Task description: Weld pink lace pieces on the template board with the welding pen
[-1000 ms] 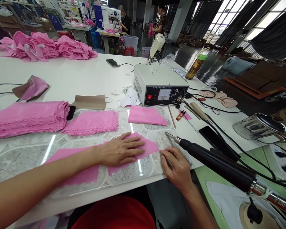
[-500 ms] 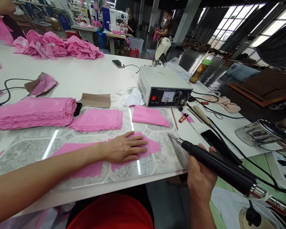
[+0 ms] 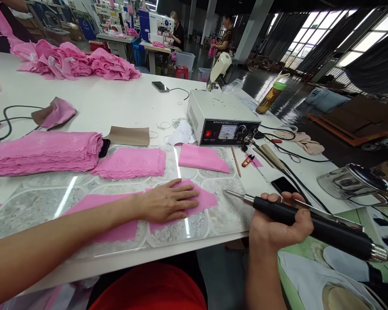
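Note:
My left hand (image 3: 168,201) lies flat with spread fingers on a pink fabric piece (image 3: 205,199) over the marbled, transparent-topped mat (image 3: 228,215). Another pink piece (image 3: 116,230) lies partly under my left forearm. My right hand (image 3: 280,224) is wrapped around a black handheld tool (image 3: 339,232), whose thin metal tip points left, near the right end of the fabric. A thin metal strip also shows along the tool by my fingers. Behind the mat's middle are a folded pink stack (image 3: 202,158) and a lacy pink stack (image 3: 132,162).
A control box (image 3: 229,129) with a meter stands at the back, cabled to the right. Orange snips (image 3: 247,161), a phone (image 3: 284,185) and a glass pot (image 3: 352,183) are on the right. A thick pink pile (image 3: 45,153) lies left. Other people are farther back.
My right hand has changed its hold on the black tool, which now lies flatter, its tip slightly lower and farther left. My left hand has stayed on the fabric.

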Action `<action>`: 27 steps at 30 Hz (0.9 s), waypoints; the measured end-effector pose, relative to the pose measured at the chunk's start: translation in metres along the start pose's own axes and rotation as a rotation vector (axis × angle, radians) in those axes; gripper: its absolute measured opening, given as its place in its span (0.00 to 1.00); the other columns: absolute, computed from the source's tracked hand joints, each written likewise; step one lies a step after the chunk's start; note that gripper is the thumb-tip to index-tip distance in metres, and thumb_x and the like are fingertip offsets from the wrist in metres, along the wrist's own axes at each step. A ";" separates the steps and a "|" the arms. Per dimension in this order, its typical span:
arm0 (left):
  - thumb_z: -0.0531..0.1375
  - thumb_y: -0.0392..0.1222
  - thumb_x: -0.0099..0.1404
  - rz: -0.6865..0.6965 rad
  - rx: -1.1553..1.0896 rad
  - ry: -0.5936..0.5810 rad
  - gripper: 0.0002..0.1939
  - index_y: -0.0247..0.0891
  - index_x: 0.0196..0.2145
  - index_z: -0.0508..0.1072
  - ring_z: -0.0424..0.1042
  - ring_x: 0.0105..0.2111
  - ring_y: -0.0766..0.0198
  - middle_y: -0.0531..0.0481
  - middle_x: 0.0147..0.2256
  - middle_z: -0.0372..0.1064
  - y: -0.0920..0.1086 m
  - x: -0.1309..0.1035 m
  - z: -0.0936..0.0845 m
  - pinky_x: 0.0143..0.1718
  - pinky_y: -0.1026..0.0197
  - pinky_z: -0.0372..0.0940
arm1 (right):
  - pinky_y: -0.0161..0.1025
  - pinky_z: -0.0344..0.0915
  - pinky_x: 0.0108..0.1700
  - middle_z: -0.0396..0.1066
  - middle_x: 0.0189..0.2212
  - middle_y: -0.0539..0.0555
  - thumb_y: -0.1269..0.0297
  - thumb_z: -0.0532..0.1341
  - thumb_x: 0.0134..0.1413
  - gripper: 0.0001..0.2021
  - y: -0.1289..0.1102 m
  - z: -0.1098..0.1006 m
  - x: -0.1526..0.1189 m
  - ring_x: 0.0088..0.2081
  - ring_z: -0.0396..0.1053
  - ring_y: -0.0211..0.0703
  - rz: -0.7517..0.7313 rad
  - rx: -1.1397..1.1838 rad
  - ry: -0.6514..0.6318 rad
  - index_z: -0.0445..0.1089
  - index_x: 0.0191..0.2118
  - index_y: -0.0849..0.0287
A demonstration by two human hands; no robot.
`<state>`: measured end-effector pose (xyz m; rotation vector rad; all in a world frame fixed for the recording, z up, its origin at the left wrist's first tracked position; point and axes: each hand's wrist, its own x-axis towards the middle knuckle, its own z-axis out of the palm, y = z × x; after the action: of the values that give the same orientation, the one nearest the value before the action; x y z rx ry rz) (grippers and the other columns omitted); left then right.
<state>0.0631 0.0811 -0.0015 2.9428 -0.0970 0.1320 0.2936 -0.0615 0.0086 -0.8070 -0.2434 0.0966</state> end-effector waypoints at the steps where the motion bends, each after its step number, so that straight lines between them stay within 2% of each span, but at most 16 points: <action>1: 0.44 0.49 0.75 0.002 0.001 0.008 0.24 0.40 0.63 0.59 0.50 0.66 0.57 0.44 0.65 0.52 0.000 0.000 0.000 0.68 0.47 0.32 | 0.37 0.63 0.27 0.61 0.31 0.48 0.58 0.55 0.43 0.12 -0.003 0.000 0.001 0.24 0.61 0.33 0.001 -0.006 -0.025 0.68 0.34 0.58; 8: 0.45 0.48 0.75 0.010 0.019 0.012 0.23 0.41 0.63 0.59 0.51 0.65 0.56 0.44 0.64 0.54 0.000 0.000 0.000 0.67 0.46 0.33 | 0.36 0.59 0.23 0.58 0.24 0.47 0.60 0.52 0.40 0.10 -0.009 -0.006 -0.003 0.20 0.59 0.34 0.016 -0.034 -0.237 0.65 0.29 0.57; 16: 0.43 0.48 0.75 0.013 0.045 0.017 0.23 0.39 0.63 0.59 0.51 0.65 0.56 0.44 0.64 0.54 0.002 0.000 -0.001 0.67 0.47 0.32 | 0.36 0.59 0.21 0.59 0.21 0.47 0.62 0.54 0.36 0.08 -0.006 -0.001 -0.007 0.19 0.60 0.35 0.014 -0.037 -0.230 0.66 0.25 0.58; 22: 0.45 0.47 0.75 0.014 0.034 0.037 0.23 0.39 0.63 0.59 0.53 0.65 0.55 0.43 0.64 0.55 0.002 0.000 0.000 0.67 0.44 0.34 | 0.37 0.59 0.21 0.57 0.22 0.46 0.61 0.52 0.39 0.08 -0.004 0.000 -0.006 0.18 0.60 0.35 -0.044 -0.074 -0.289 0.64 0.26 0.58; 27: 0.45 0.48 0.75 -0.003 0.033 0.017 0.23 0.39 0.63 0.58 0.52 0.65 0.55 0.44 0.64 0.54 0.003 -0.001 0.000 0.67 0.45 0.32 | 0.36 0.59 0.22 0.58 0.23 0.47 0.62 0.53 0.39 0.07 -0.003 0.001 -0.007 0.19 0.60 0.34 -0.028 -0.064 -0.297 0.64 0.27 0.58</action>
<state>0.0624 0.0786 -0.0013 2.9741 -0.0887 0.1600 0.2864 -0.0644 0.0101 -0.8517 -0.5405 0.1837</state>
